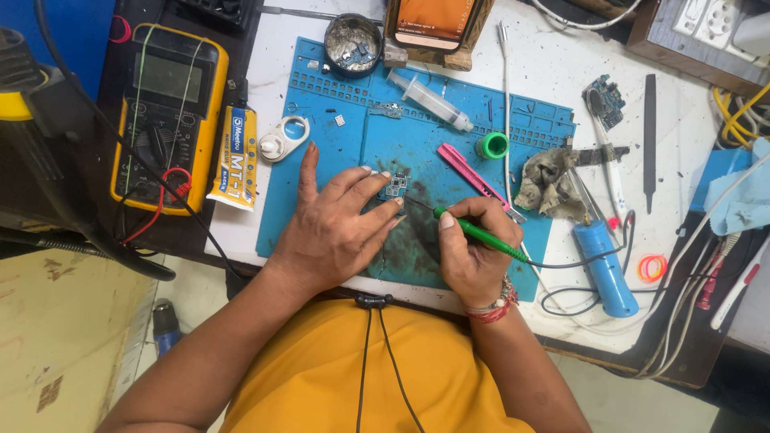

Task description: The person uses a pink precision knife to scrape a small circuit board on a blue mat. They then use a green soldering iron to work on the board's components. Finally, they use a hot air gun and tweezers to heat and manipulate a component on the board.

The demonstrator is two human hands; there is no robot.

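Note:
A small circuit board (395,188) lies on the blue work mat (337,152), near its middle. My left hand (333,232) rests flat on the mat with its fingertips pressing the board's left side. My right hand (473,256) grips a green-handled soldering iron (481,235) like a pen. Its thin tip points left and sits just below and right of the board. A black cord runs from the iron's rear to the right across the table.
A yellow multimeter (167,116) and a glue tube (237,159) lie left of the mat. On and around the mat are a syringe (431,100), pink cutter (473,178), green cap (492,145), dirty rag (547,183), round tin (353,44) and blue cylinder (605,269).

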